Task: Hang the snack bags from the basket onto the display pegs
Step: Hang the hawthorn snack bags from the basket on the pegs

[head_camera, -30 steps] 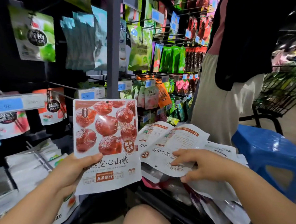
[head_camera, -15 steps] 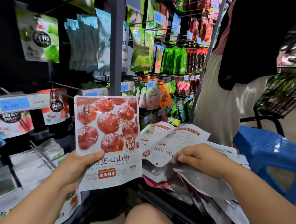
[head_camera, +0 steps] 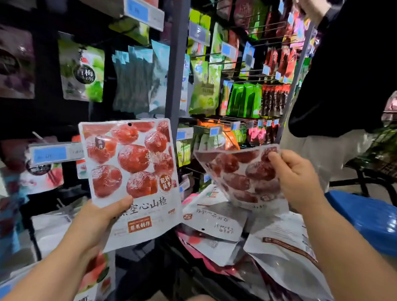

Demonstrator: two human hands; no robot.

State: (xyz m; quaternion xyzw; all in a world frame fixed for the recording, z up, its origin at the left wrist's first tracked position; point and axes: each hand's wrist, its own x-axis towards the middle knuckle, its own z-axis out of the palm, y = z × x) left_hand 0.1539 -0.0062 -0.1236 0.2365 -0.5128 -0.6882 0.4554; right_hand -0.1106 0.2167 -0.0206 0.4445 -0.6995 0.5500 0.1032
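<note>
The hawthorn bag (head_camera: 127,174) stood upright before the rack, its lower edge pinched by the left hand (head_camera: 97,223), thumb across the face and fingers hidden behind. The right hand (head_camera: 292,178) pinched a second bag (head_camera: 240,173) by a corner, just above the basket (head_camera: 204,286). Hanging well probably meant squaring the punched hole (head_camera: 129,124) to a peg (head_camera: 208,119) tip before sliding. The basket held a loose heap of bags (head_camera: 216,222), mostly face down.

Dim, shadowy light; sheen on the snack bag (head_camera: 132,170); edges blurred, warped.
</note>
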